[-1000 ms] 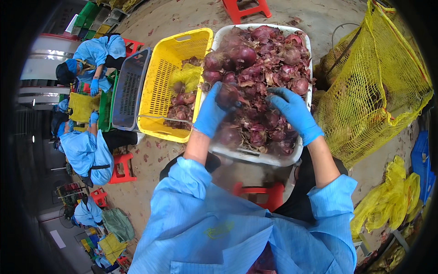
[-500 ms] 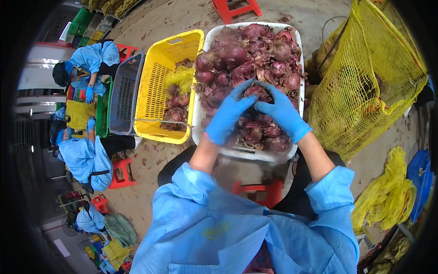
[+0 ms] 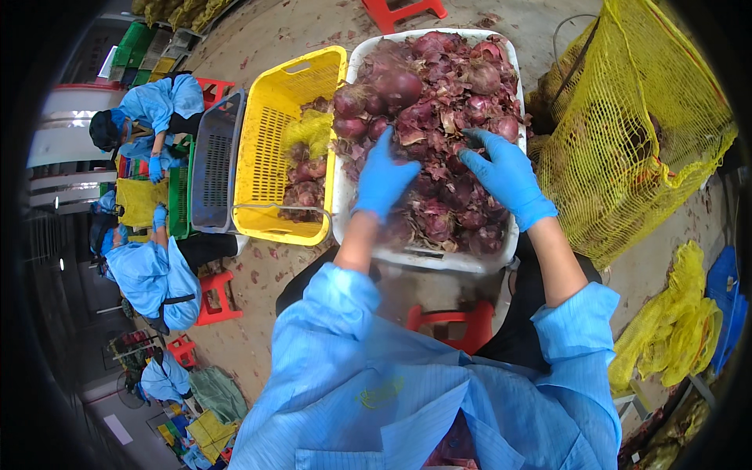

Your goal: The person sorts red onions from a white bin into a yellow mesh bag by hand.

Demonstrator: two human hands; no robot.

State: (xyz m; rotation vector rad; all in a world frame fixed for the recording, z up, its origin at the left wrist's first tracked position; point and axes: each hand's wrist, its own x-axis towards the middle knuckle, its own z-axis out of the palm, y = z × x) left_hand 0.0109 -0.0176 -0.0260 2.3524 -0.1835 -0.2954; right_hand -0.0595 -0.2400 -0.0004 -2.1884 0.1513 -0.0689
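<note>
A white crate (image 3: 513,66) heaped with red onions (image 3: 398,88) and loose purple skins stands in front of me. My left hand (image 3: 384,177), in a blue glove, hovers over the left part of the heap, its thumb and fingers apart and nothing in it. Over the right part is my right hand (image 3: 505,174), also gloved in blue, with fingers spread and curved down toward the onions. No onion shows in its grasp. Whether its fingertips touch the skins is hard to tell.
Left of the crate stands a yellow basket (image 3: 265,117) with some onions and yellow netting, then a grey basket (image 3: 215,160). A large yellow mesh sack (image 3: 627,157) leans at the right. Co-workers (image 3: 153,274) sit at far left. Red stools (image 3: 454,325) stand around.
My hands were together around an onion over the heap. They have moved apart, left hand to the left and right hand to the right, and the onion is let go.
</note>
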